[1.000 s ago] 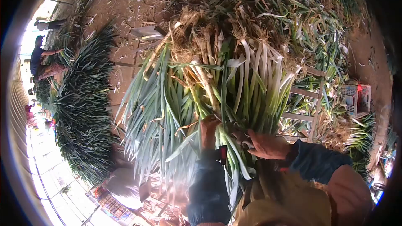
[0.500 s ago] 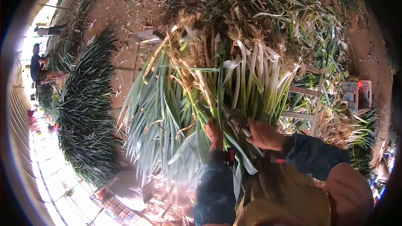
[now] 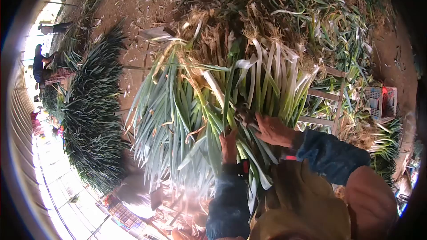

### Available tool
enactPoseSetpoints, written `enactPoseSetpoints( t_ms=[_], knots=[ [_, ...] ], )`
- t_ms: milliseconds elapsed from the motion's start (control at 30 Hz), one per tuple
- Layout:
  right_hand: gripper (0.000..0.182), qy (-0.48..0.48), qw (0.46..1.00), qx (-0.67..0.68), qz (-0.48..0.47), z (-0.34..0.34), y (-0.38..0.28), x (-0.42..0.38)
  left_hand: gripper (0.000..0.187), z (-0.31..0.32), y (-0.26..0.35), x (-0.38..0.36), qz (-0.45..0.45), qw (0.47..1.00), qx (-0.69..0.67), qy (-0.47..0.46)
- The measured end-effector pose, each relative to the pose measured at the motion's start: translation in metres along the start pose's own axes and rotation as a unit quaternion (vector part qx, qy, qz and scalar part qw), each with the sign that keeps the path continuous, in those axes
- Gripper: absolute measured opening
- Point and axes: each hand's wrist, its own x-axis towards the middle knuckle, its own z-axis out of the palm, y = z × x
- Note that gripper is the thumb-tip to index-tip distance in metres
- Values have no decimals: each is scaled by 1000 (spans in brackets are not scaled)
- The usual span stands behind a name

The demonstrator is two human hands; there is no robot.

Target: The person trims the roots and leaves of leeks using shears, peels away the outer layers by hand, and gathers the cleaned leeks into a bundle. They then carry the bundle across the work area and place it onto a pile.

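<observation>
My left hand (image 3: 229, 145) is closed around the green leaves of a long green onion (image 3: 215, 88), whose pale shaft slants up and left towards the roots. Just to the right, my right hand (image 3: 275, 131) is closed on a dark metal nozzle-like tool (image 3: 246, 116), partly hidden by the fingers, its tip close to the onion. Beneath both hands lies a thick layer of green onions: unpeeled ones with long leaves (image 3: 155, 111) on the left, and white-stemmed onions (image 3: 271, 71) with bare roots on the right.
A metal frame (image 3: 322, 94) supports the onions. Beyond it spreads a heap of stripped leaves (image 3: 329, 31). A pale plastic crate (image 3: 380, 102) stands at the right. Along the left runs a long pile of green onions (image 3: 93, 120), with a person in dark clothes (image 3: 39, 64) behind it.
The onion's shaft has turned from brownish to white in its middle part. My right hand and the tool have moved slightly up and left. My left hand has barely moved.
</observation>
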Motion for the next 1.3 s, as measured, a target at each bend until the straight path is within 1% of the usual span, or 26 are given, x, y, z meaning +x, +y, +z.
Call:
enactPoseSetpoints(
  t_ms=[33, 100, 133, 200, 267, 300, 333, 367, 400, 433, 467, 600, 667, 767, 800, 833, 867, 900, 933, 967, 1033, 1067, 1100, 1167, 1267, 1300],
  knots=[
    [61, -12, 1000, -17, -20, 2, 0, -7, 19, 4, 8, -11, -7, 999, -35, 14],
    [64, -66, 995, 30, 73, 11, -19, -48, 24, 13, 37, -38, -19, 993, -107, 44],
    [65, -93, 987, 53, 119, 15, -31, -67, 28, -4, 20, -27, -30, 980, -178, -86],
    [67, -149, 967, 79, 192, 20, -51, -94, 26, -13, -7, -18, -48, 972, -210, -91],
    [67, -203, 943, 87, 251, 22, -66, -110, 25, 3, 18, -32, -62, 967, -234, -83],
    [67, -205, 939, 92, 261, 24, -64, -108, 26, 1, 16, -30, 44, 992, -54, -104],
    [67, -206, 935, 97, 271, 28, -62, -105, 26, -4, 10, -26, 149, 973, 129, -119],
    [67, -207, 931, 103, 282, 31, -59, -102, 28, -11, -1, -20, 246, 910, 307, -130],
    [67, -201, 931, 100, 287, 33, -52, -97, 29, -13, -11, -13, 147, 970, 149, -128],
    [67, -188, 935, 90, 285, 36, -41, -88, 30, -16, -28, -2, 42, 991, -15, -122],
    [67, -172, 941, 76, 280, 39, -29, -76, 31, -13, -30, 0, -65, 975, -179, -112],
    [66, -109, 961, 11, 253, 49, 11, -32, 29, 6, -7, -16, -88, 986, -139, -40],
    [65, -97, 967, -8, 234, 41, 15, -25, 29, 11, 4, -20, -99, 988, -120, -3],
    [65, -103, 980, -16, 169, 21, -10, -45, 28, 12, 5, -23, -106, 990, -92, -26],
    [65, -109, 983, -27, 147, 11, -24, -54, 26, 10, 4, -23, 23, 999, 5, -35],
    [65, -117, 984, -43, 124, 1, -37, -62, 24, 7, 1, -22, 151, 982, 102, -40],
    [65, -121, 985, -56, 105, -4, -45, -68, 22, 3, -4, -20, 275, 940, 197, -42],
    [64, -167, 975, -49, 136, -7, -48, -64, 21, -2, -9, -20, 391, 873, 288, -43],
    [64, -213, 962, -45, 167, -10, -51, -60, 18, -9, -11, -19, 198, 947, 245, -67],
    [64, -256, 945, -39, 199, -12, -53, -55, 18, 0, 6, -27, 129, 980, 136, -73],
    [64, -218, 942, 1, 255, 21, -25, -48, 18, 30, 54, -52, -10, 993, -87, -78],
    [64, -199, 938, 24, 283, 40, -9, -44, 20, 25, 47, -47, -8, 996, -55, -65],
    [64, -176, 948, 6, 266, 51, 3, -37, 21, 20, 39, -42, -7, 998, -22, -52],
    [64, -127, 964, -34, 231, 63, 24, -17, 22, 30, 57, -50, 30, 999, 1, -37],
    [62, -78, 969, -37, 233, 67, 40, 10, 21, 22, 45, -37, -5, 998, 56, -27],
    [63, -67, 972, -50, 220, 67, 43, 13, 23, 20, 39, -32, 7, 997, 72, -8]
  ],
)
